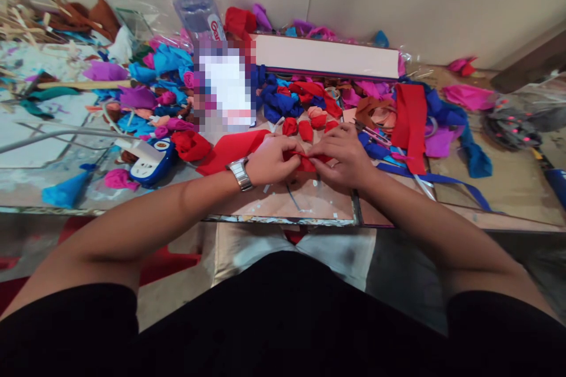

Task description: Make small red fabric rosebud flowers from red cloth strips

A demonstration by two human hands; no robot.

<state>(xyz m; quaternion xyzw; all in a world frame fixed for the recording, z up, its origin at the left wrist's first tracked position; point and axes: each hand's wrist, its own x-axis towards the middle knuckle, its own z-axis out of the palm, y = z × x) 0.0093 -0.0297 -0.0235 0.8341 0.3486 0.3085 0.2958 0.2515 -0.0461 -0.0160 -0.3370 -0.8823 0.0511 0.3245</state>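
Note:
A long red strip (pixel 234 149) lies across the work surface, and its right part is between my two hands. My left hand (pixel 273 159), with a metal watch at the wrist, pinches the strip between thumb and fingers. Close beside it on the right, my right hand (pixel 341 156) grips the same red material with thumb and fingertips. Small rolled red pieces (pixel 305 131) sit just beyond my fingers. Pink-handled scissors (pixel 374 134) lie right of my right hand, partly among scraps.
A clear bottle (pixel 194 12) stands behind a blurred bright screen (pixel 232 85). A long pale box (pixel 327 56) lies at the back. A blue-and-white power socket (pixel 152 162) with a cable is at left. Colourful crumpled scraps surround these. The table's front edge (pixel 283 221) runs beneath my forearms.

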